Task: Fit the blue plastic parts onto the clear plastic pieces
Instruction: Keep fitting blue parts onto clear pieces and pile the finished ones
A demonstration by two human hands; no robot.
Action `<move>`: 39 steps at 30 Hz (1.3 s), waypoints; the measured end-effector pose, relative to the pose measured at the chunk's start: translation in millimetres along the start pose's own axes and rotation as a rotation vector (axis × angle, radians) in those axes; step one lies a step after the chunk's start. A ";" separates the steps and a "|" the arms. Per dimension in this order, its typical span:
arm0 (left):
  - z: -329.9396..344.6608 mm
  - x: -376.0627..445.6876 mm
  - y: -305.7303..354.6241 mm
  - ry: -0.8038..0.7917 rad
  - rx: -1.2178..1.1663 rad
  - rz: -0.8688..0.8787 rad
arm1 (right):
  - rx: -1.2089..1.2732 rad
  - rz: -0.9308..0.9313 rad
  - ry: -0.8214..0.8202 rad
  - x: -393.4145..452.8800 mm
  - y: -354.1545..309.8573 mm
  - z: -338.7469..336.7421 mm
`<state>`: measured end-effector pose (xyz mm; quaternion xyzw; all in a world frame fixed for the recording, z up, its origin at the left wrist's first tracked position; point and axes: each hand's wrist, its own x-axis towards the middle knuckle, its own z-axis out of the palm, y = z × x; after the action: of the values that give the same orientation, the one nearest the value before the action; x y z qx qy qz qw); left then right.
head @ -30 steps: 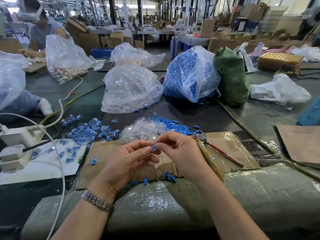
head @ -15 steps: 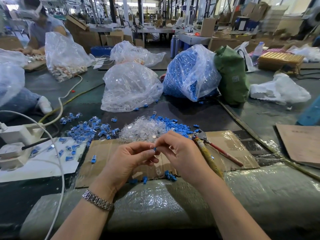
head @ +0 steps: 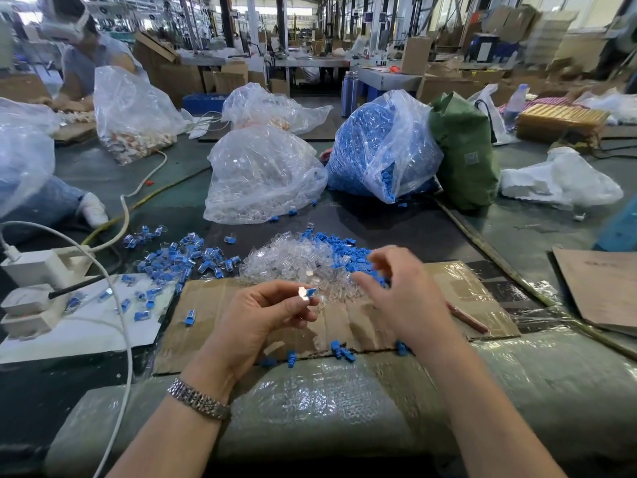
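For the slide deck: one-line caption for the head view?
Left hand pinches a joined clear-and-blue piece; right hand reaches toward the loose parts pile.

Bright daylight; edges bowed, right hand (head: 406,298) blurred.

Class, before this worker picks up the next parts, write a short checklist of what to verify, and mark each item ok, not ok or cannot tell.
1. Blue part seated in the clear piece of the joined piece: cannot tell, glare hides the joint.
2. Left hand pinches the joined piece: ok.
3. Right hand free for picking: ok, fingers spread, holding nothing visible.
4. Loose clear pieces within reach: ok.
5. Loose blue parts within reach: ok.
6. Finished pile has room: ok.
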<state>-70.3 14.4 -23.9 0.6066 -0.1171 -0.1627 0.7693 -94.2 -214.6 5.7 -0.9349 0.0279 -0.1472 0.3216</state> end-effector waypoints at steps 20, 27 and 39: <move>-10.1 8.3 -0.4 0.097 -0.319 0.029 | 0.258 0.242 -0.716 7.9 -36.0 -32.4; -9.8 8.9 0.0 0.100 -0.316 0.054 | 0.228 0.166 -0.809 2.1 -53.4 -12.8; -5.0 5.0 0.9 0.153 -0.090 0.055 | 0.212 0.133 -0.795 -2.0 -56.6 -7.3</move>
<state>-63.8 17.0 -24.3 0.5788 -0.0668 -0.0998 0.8066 -100.7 -173.9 45.1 -0.8769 -0.0535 0.2443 0.4104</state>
